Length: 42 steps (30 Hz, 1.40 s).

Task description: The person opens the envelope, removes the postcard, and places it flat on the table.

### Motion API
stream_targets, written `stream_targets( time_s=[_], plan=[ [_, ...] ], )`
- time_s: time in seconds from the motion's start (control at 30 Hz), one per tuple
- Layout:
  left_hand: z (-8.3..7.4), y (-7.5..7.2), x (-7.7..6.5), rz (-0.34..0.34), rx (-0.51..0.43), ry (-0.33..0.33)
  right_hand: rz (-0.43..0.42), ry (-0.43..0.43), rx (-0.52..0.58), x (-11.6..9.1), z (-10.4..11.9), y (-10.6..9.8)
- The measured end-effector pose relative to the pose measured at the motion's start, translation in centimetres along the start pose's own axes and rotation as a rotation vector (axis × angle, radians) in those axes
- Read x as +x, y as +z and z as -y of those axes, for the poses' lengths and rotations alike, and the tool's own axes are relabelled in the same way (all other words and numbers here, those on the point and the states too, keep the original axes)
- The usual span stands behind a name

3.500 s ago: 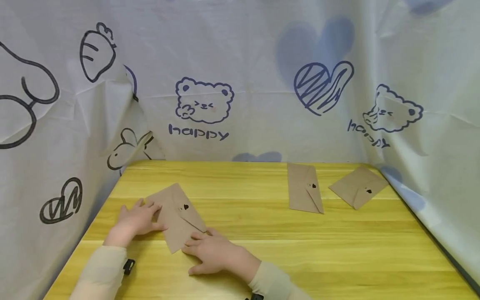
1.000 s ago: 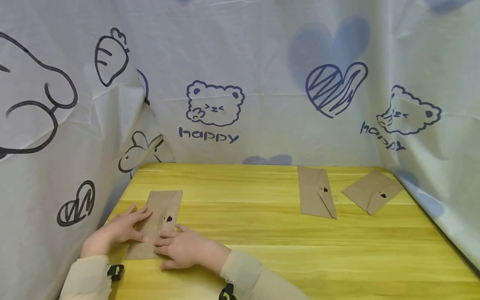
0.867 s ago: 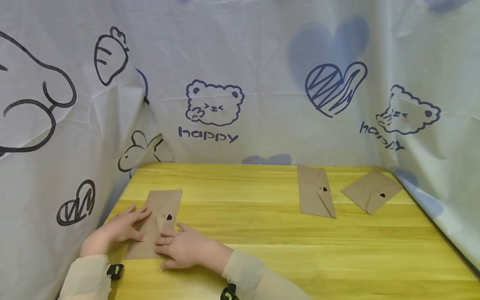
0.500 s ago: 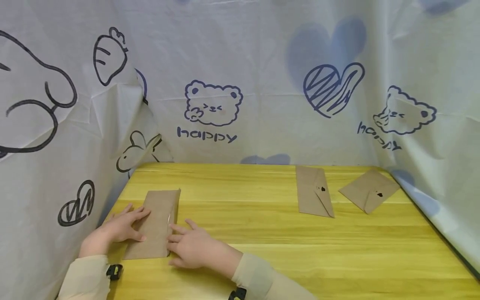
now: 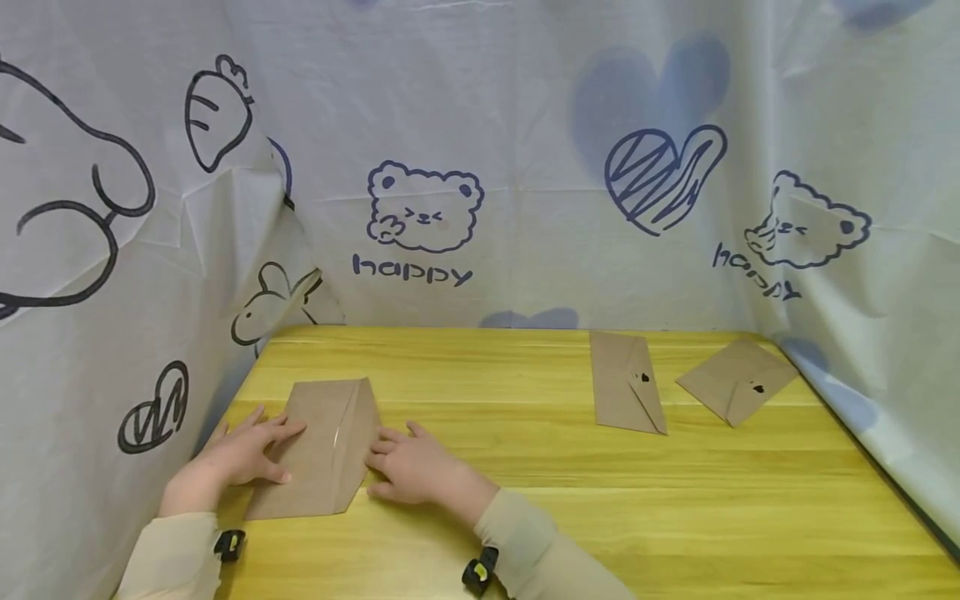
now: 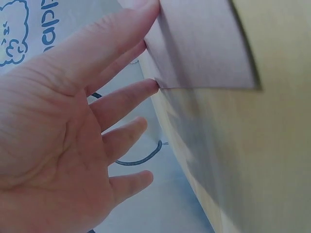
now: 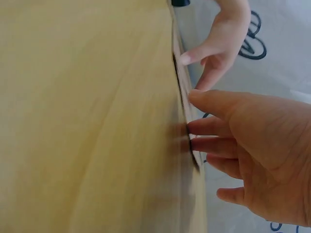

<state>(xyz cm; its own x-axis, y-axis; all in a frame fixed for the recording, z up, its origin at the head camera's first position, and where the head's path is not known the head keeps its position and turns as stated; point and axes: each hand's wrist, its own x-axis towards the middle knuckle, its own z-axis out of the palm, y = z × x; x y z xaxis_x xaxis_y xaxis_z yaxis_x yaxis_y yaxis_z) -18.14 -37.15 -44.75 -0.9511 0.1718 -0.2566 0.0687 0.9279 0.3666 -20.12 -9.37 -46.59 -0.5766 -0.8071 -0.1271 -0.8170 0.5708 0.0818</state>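
A brown paper envelope lies at the left of the table, its flap folded out to the right and a shiny strip along the fold. My left hand rests on the envelope's left part, thumb and forefinger spread over the paper. In the left wrist view, that hand's fingertips meet the paper's edge, the other fingers being loosely extended. My right hand has its fingertips right at the flap's outer edge. Seen from the right wrist, its fingers are nearly straight against the thin edge of the paper.
Two more brown envelopes, an upright one and a slanted one, lie closed at the back right, each with a small black heart. White cloth with drawings hangs behind and beside the wooden table.
The envelope was turned upright and shifted left. Its heart-marked flap, earlier folded over the front, has swung open to the right as my right hand moved right; my left hand stayed on the paper lately.
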Motion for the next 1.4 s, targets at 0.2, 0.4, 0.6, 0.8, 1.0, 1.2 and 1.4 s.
stream_targets(
  time_s=[0.2,0.4,0.6,0.8,1.0,1.2,1.4],
  plan=[
    [0.0,-0.1,-0.1,0.016,-0.006,-0.001,0.015,-0.019,0.027,1.4,-0.7,0.5],
    [0.0,-0.2,-0.2,0.021,-0.003,0.007,0.056,-0.065,0.133,2.3,-1.6,0.6],
    [0.5,-0.2,-0.4,0.029,-0.027,0.037,0.115,-0.061,0.228,2.2,-1.4,0.2],
    [0.2,-0.4,-0.5,0.026,0.014,0.037,0.127,-0.018,0.219,1.8,-0.4,-0.3],
    [-0.8,0.6,-0.6,-0.094,0.137,0.034,0.129,-0.010,0.241,1.7,-0.2,-0.4],
    [-2.4,2.3,-1.4,-0.266,0.260,0.092,0.136,0.001,0.259,1.7,-0.5,-0.4],
    [-4.1,2.9,-2.4,-0.267,0.311,0.155,0.138,-0.011,0.264,1.8,-0.5,-0.3]
  ],
)
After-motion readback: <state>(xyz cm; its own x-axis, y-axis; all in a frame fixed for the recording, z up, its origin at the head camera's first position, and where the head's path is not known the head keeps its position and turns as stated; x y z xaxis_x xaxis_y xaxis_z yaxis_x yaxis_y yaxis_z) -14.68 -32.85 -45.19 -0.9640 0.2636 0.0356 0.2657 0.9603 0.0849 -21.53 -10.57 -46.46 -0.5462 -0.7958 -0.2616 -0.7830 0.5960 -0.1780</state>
